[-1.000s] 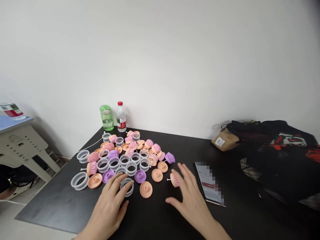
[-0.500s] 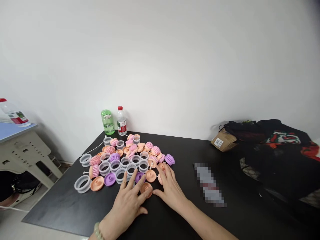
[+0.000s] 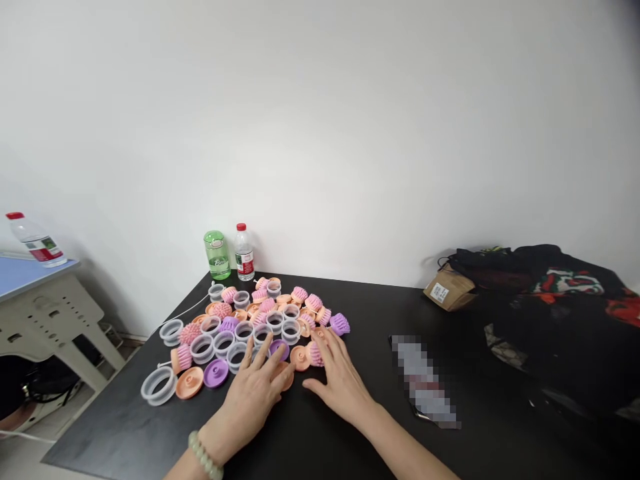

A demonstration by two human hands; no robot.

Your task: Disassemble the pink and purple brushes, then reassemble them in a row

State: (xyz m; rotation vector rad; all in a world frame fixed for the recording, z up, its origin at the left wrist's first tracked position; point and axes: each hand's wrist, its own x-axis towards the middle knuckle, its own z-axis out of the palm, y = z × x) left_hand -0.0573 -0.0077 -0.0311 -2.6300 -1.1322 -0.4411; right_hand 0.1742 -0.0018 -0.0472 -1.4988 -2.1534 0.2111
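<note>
My left hand (image 3: pixel 253 395): spread over round peach plastic disc (image 3: pixel 289 380).
My right hand (image 3: pixel 344 387): open, thumb apart.
Pink ridged plastic cylinder (image 3: pixel 315 355): just left of right fingers, this hand nearer; axis seems crosswise.

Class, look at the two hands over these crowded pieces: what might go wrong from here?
1. The left hand is so close to the clear rings and purple discs that a sweep might knock them aside.
2. The pink bristled piece by the right hand looks rounded, so it might roll.
3. The green bottle stands behind the pieces; a hard push might tip it.
</note>
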